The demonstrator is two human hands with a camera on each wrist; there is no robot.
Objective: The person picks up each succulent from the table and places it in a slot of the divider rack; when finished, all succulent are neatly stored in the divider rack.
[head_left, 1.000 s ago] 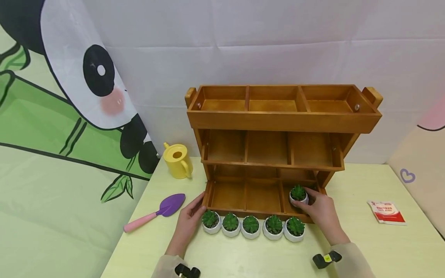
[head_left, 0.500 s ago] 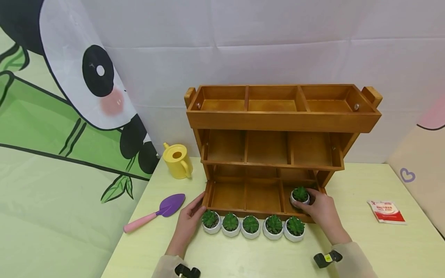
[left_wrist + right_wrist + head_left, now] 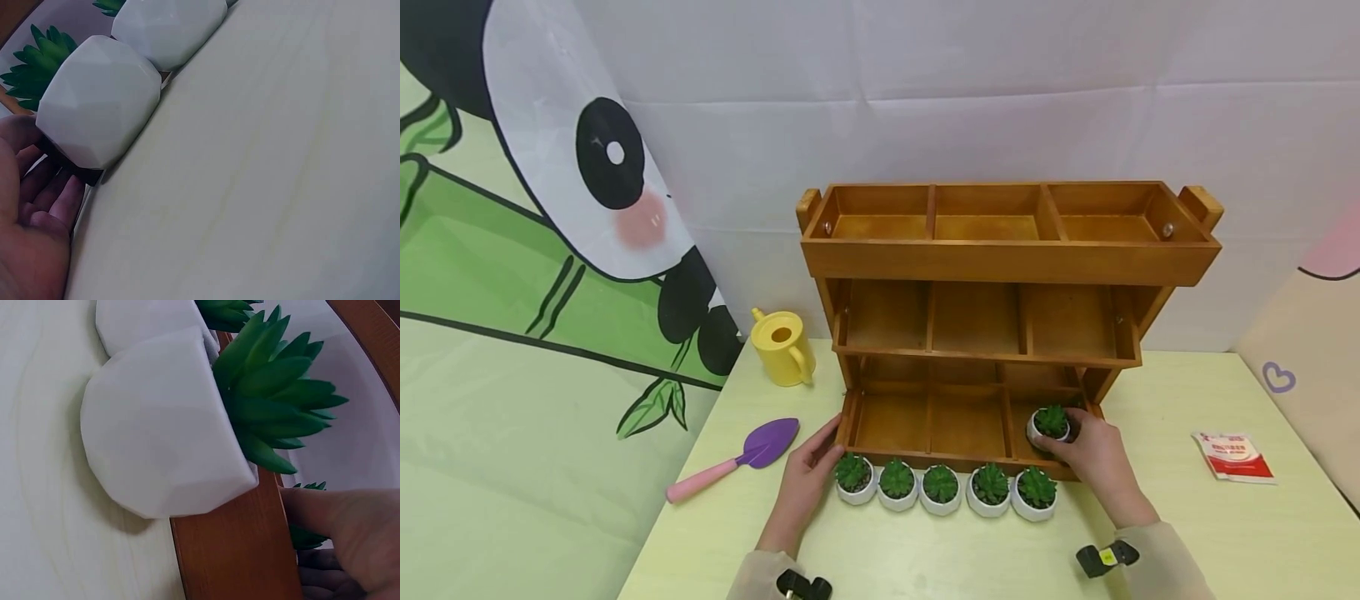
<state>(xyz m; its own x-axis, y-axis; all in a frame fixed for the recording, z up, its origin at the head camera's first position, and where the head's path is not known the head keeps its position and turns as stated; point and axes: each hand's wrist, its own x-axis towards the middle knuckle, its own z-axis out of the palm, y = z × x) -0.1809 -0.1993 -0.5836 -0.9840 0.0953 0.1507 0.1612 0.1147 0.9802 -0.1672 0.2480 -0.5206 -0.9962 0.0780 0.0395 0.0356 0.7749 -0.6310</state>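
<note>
In the head view, my right hand holds a small potted succulent with a white faceted pot between thumb and fingers. The pot is inside the right compartment of the bottom tier of a brown wooden plant shelf. My left hand grips the left front corner of that tier, its thumb at the front. In the left wrist view, the left fingers bend round the dark corner beside a white pot. In the right wrist view, the tier's front board and another potted succulent partly hide the held one.
Several potted succulents stand in a row along the shelf's front edge. To the left are a yellow watering can and a purple trowel with a pink handle. A red and white packet lies on the table's right side.
My right hand has shifted the held succulent slightly to the right within the bottom right compartment. The left hand stays at the shelf's corner.
</note>
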